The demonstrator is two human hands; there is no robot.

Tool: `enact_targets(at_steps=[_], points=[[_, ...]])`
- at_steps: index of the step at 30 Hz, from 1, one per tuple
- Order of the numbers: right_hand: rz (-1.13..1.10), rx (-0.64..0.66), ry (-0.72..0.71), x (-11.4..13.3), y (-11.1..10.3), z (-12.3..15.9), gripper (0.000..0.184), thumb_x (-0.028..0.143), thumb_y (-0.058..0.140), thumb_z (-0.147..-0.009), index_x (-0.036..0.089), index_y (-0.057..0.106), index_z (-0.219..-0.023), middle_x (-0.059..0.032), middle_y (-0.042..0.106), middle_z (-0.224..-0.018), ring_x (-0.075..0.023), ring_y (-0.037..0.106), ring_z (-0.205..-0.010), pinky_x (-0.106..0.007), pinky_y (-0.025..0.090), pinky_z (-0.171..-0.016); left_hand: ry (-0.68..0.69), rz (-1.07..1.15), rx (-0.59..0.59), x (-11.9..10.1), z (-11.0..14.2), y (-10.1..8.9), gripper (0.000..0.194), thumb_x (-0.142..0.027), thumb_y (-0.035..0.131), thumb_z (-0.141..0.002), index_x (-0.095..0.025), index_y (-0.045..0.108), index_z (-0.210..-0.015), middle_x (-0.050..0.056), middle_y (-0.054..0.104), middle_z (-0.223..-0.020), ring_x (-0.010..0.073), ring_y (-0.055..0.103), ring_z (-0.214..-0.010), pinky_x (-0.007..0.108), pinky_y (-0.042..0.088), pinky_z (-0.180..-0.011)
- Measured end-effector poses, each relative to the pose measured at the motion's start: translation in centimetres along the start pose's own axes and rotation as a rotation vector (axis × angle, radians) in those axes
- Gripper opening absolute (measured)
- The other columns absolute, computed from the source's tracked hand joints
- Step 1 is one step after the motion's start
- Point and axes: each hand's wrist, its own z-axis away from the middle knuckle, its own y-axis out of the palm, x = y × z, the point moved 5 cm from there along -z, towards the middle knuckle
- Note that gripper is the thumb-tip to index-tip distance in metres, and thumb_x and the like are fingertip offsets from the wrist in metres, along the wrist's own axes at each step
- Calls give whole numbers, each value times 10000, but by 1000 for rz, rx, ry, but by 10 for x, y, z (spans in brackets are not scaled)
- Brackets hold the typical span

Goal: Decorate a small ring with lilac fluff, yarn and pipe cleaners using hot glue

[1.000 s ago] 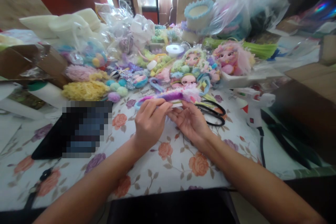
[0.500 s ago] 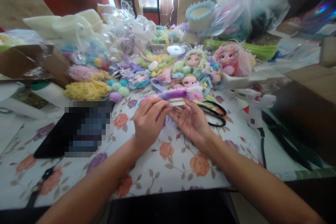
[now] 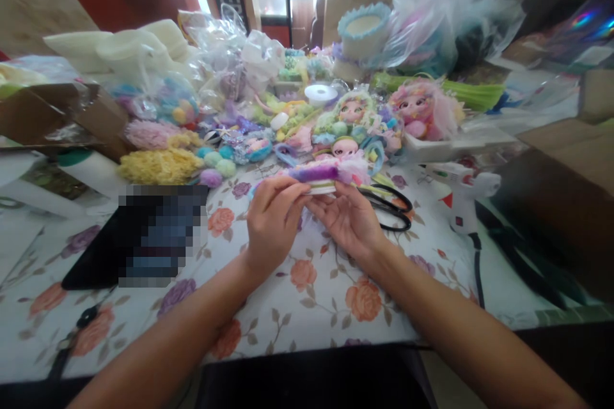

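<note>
1. At left, lying on the floral tablecloth [image 3: 307, 313]: a dark flat device [image 3: 91, 262], with screen pixelated.
2. Just beyond that: a yellow fluffy bundle [image 3: 158, 167], beside small pompoms [image 3: 210, 177] in mint, blue and lilac.
3. Near the middle, pinching with the left hand [image 3: 272, 220]: thumb and fingertips brought together on the left end of a white strip [image 3: 322, 190], with that end hidden by the fingers.
4. Between both sets of fingertips: the strip's bare middle, held level, crosswise.
5. Just beyond the strip: a purple fuzzy piece [image 3: 316, 174]; cannot tell whether touching.
6. Gripping with the right hand [image 3: 352, 220]: thumb on the strip's right end, fingers half curled underneath, palm partly upturned.
7. Just right of that hand: black loops [image 3: 396, 229].
8. Farther right: a white glue gun [image 3: 463, 204].
</note>
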Motion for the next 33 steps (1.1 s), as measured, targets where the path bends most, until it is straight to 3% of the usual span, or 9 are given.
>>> enact_targets(at_steps=[8,17,23,33], points=[[60,-45,-68,-1,-3,0,107,168,731,-738,201,634,-707,30,687,-691,-131,659,-721,-288,568,-845,149,-34,13,-5,1,1,202,-76,704,-834,-157,666,-1016,61,642,-908,170,609,-868,321,522,-809],[85,-54,-68,-1,-4,1,92,181,737,-734,202,650,-718,19,706,-717,-140,673,-767,-299,568,-874,130,-34,22,-7,-2,2,138,-83,643,-878,-174,660,-980,56,643,-896,177,616,-859,328,531,-788],[65,-23,-104,-1,-1,2,94,180,756,-738,199,665,-728,34,702,-731,-121,665,-753,-278,571,-850,179,-86,17,-10,0,2,206,-88,638,-884,-185,655,-1065,72,646,-953,188,615,-913,349,534,-823],[92,-26,-170,-3,-2,2,182,238,856,-648,204,696,-728,37,734,-791,-122,677,-813,-264,571,-838,185,-94,51,-11,2,7,224,-61,570,-907,-174,658,-1080,78,628,-962,194,590,-930,350,522,-829]])
